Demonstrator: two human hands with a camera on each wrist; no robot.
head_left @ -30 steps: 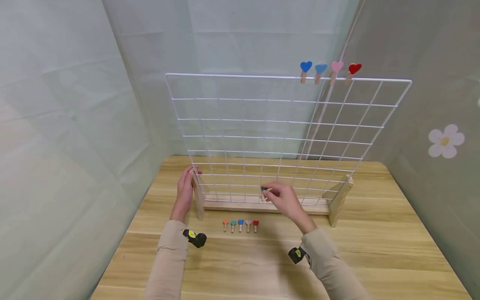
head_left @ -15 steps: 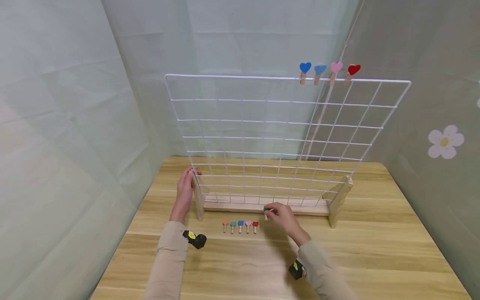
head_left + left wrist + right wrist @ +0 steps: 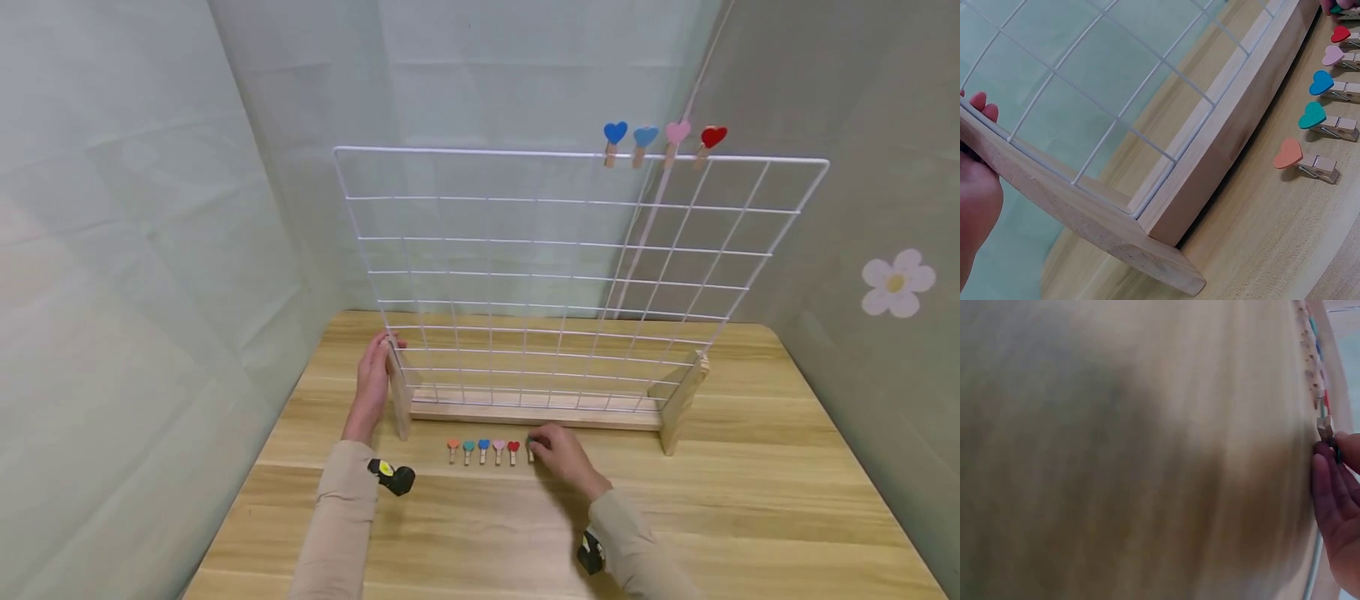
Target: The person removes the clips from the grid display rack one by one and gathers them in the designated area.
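Right hand (image 3: 562, 454) is low on the surface (image 3: 750, 517), pinching a dark green heart clip (image 3: 530, 447) between thumb and fingertips at the right end of the clip row (image 3: 483, 451) just in front of the wooden base (image 3: 525, 413) of the wire grid (image 3: 570, 275). The row reads orange, teal, blue, pink, red from left to right, hearts pointing far, wooden legs near; the green one sits just right of the red clip (image 3: 513, 450). To do this well: bring the clip down flat with the heart facing the same way as the others, matching the gap in the row, near but not touching the red clip. Release by spreading the fingers straight up rather than dragging sideways, since the clips look light and would likely skate on the wood. Left hand (image 3: 372, 387) is flat against the frame's left upright (image 3: 397, 400), fingers straight with tips curling round the far edge; it is steadying, not pinching. Keep that pressure even so the grid does not rock. Four more heart clips (image 3: 660, 143) sit on the top wire at far right. Right wrist view is mostly blur, showing only the fingers (image 3: 1335, 500) at the clip.
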